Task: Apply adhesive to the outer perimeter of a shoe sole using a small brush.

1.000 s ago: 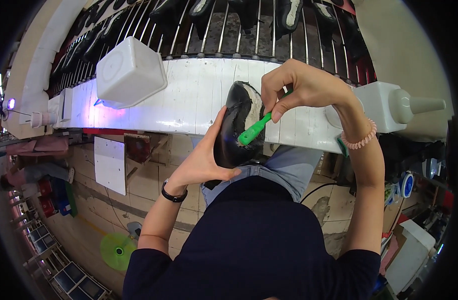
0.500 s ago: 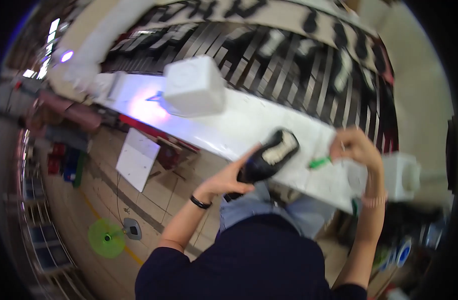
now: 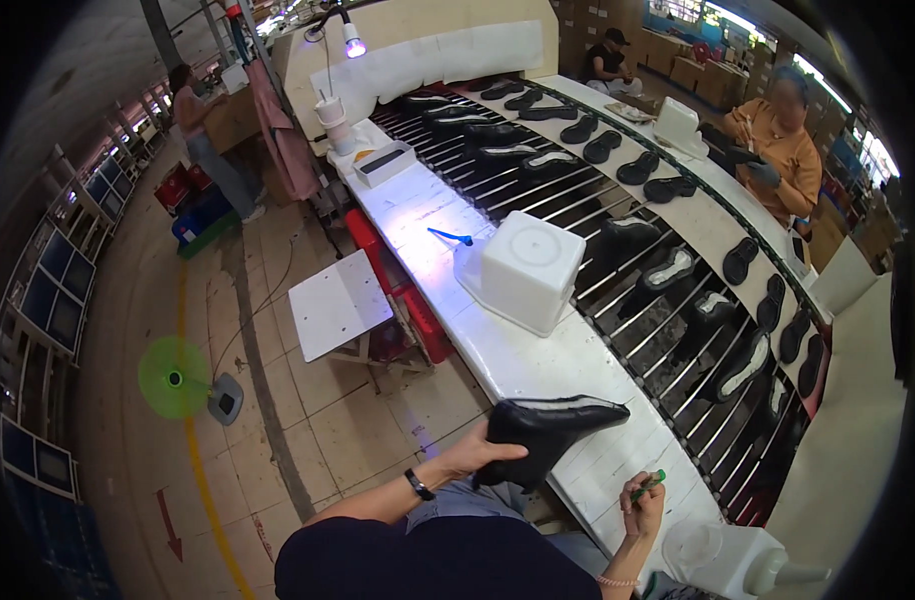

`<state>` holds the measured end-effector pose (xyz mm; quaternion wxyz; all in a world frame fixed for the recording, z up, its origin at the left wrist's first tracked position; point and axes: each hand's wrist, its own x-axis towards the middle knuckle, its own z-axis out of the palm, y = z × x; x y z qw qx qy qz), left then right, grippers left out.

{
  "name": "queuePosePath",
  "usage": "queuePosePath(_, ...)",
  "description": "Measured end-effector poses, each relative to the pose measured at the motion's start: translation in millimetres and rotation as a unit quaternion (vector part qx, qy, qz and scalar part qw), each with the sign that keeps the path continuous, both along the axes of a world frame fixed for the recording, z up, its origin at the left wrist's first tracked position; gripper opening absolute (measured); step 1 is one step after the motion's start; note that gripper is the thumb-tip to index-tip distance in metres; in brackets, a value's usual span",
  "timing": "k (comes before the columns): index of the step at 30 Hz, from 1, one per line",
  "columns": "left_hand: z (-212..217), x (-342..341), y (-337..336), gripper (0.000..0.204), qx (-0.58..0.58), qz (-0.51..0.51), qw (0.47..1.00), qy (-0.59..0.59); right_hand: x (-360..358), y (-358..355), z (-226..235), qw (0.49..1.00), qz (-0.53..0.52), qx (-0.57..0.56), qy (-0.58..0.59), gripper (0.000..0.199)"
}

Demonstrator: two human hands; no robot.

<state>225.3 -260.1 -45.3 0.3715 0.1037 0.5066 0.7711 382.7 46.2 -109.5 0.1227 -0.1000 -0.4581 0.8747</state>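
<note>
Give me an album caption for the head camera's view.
Left hand grips a black ankle-high shoe; right hand holds a slim green tool over a long white bench.

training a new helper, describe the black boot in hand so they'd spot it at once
Find the long white bench, then look to its near end. There, a bare left grip holds the black boot, pale underside up, toe pointing right. Unlike the black shoes lined up beyond the bench, it alone is in that grip.
</note>
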Motion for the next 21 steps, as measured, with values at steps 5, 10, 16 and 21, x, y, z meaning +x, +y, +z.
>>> queuePosePath(5, 76.9, -53.6, -8.9, 0.054, -0.012, 0.102, 0.987, 0.122, -7.3, 2.8, -8.8, 0.996, -0.012, -0.092, 0.012, 0.026)
queuePosePath(10, 142.9, -154.4, 16.1, 0.047, 0.011, 0.178, 0.958, 0.224, -15.7, -7.1, -46.7, 0.978, -0.02, -0.191, 0.082, 0.025)
queuePosePath(16, 176.2, -335.2, 91.5, 0.035, -0.056, 0.164, 0.948, 0.266, -4.6, -8.5, -55.8, 0.947, -0.066, -0.298, 0.103, 0.025)
queuePosePath(21, 143.6, -463.3, 173.2, 0.036, -0.172, 0.212, 0.926, 0.261, -3.1, -6.5, -58.7, 0.948, -0.064, -0.304, 0.069, 0.025)
